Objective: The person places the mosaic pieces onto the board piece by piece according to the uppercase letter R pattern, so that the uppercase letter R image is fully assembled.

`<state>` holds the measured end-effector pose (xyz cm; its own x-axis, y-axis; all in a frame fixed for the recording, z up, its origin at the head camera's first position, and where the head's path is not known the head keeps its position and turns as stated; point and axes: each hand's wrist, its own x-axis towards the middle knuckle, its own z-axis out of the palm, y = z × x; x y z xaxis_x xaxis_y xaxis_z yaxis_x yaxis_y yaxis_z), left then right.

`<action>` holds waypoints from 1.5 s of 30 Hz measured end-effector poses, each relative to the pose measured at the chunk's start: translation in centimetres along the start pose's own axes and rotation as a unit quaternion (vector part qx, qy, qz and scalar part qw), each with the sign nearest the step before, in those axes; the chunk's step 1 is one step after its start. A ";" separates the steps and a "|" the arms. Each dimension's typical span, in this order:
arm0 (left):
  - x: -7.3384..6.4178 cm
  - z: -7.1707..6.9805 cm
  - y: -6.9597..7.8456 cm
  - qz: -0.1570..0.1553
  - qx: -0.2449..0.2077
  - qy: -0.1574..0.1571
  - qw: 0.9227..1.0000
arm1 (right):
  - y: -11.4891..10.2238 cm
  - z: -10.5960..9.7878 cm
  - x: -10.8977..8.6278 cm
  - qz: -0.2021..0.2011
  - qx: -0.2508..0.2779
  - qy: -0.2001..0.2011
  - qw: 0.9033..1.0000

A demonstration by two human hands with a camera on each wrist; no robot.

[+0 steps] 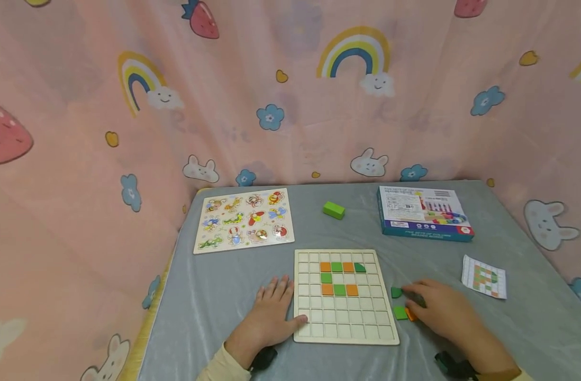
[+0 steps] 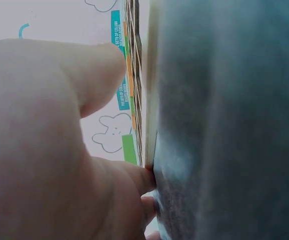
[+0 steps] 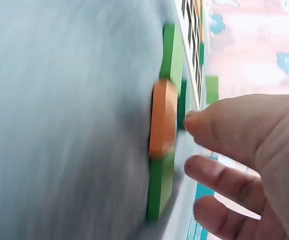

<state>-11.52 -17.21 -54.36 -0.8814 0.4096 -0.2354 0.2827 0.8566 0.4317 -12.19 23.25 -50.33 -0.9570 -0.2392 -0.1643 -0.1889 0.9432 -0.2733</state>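
A wooden grid board (image 1: 345, 317) lies on the cloth, with several orange and green square tiles and a dark green rounded tile (image 1: 360, 268) set in its upper cells. My left hand (image 1: 270, 316) rests beside the board, fingers spread, its thumb over the left edge. In the left wrist view, fingertips touch the board's side. Right of the board, my right hand (image 1: 440, 308) hovers by loose tiles: a dark green one (image 1: 396, 292), a green square (image 1: 400, 313) and an orange one (image 3: 163, 117). Another green tile (image 3: 160, 187) sits partly under that hand. Thumb and fingers are apart, pinching nothing.
A pattern card (image 1: 484, 277) lies to the right. Behind stand a boxed set (image 1: 424, 213) at back right, a green block (image 1: 334, 210) at back centre and an insect picture puzzle (image 1: 244, 219) at back left. A printed pink curtain hangs behind the table.
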 end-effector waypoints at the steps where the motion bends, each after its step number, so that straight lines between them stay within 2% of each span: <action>1: 0.0 -0.1 0.0 -0.002 -0.002 -0.002 1.000 | -0.4 0.1 0.2 0.003 -0.005 0.000 1.000; 7: 0.0 -0.2 0.1 -0.001 -0.007 -0.006 1.000 | -2.1 0.6 1.4 0.021 -0.030 0.011 0.999; 14: 0.0 -0.3 0.1 -0.002 -0.007 -0.010 1.000 | -2.7 0.6 2.1 0.033 -0.004 0.023 0.999; 21: -0.1 -0.2 -0.1 0.005 -0.002 -0.011 1.000 | -3.1 0.1 2.9 0.040 -0.003 -0.015 0.999; 24: -0.1 -0.2 -0.2 0.009 -0.004 -0.012 1.000 | -3.3 -0.2 3.0 0.040 0.006 -0.014 0.999; 27: -0.1 -0.3 -0.3 0.009 -0.007 -0.012 1.000 | -3.9 -0.4 3.1 0.012 0.009 0.006 1.000; 29: -0.1 -0.3 -0.3 0.008 -0.008 -0.012 1.000 | -4.6 -0.4 3.2 -0.025 0.003 0.021 0.999; 32: -0.2 -0.5 -0.3 0.005 -0.007 -0.012 1.000 | -6.0 -0.2 3.5 -0.079 0.004 0.043 0.996; 36: -0.6 -0.9 -0.1 -0.003 -0.001 -0.016 1.000 | -7.3 0.3 4.1 -0.134 0.010 0.048 0.990; 40: -0.7 -1.5 0.5 -0.007 0.013 -0.019 1.000 | -7.3 1.0 4.7 -0.175 0.005 0.045 0.983; 45: -0.9 -2.3 1.3 -0.007 0.042 -0.021 0.999 | -6.7 1.5 5.3 -0.208 -0.007 0.065 0.976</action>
<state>-11.25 -17.14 -51.56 -0.8696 0.4079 -0.2782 0.3019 0.8851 0.3542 -15.64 15.34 -50.83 -0.8169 -0.5711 0.0806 -0.5687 0.7744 -0.2773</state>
